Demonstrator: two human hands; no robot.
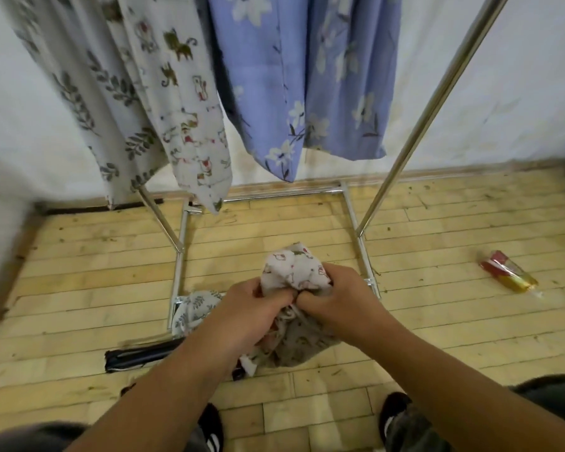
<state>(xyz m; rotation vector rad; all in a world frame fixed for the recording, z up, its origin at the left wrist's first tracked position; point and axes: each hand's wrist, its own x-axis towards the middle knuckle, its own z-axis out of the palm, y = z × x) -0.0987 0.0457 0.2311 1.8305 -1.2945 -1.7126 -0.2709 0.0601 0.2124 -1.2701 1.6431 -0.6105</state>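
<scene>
Black shoes with white stripes (pixel 213 430) stand on the pale wood-plank floor (pixel 437 324) at the bottom of the head view. Above them, two bare forearms reach forward. The left hand (pixel 255 309) and right hand (pixel 338 298) meet, fingers curled tight into a bunched cat-print cloth (pixel 292 272) held just above the floor, its loose end trailing down beneath them. A leaf-print cloth (pixel 193 309) lies crumpled beside the left wrist, against the base of a metal clothes rack (pixel 434 96). A leaf-print garment (pixel 88 93), a cat-print garment (pixel 185 102) and a blue floral garment (pixel 307 76) hang from the rack. A red-and-yellow wrapper (pixel 509 276) lies well apart to the right.
</scene>
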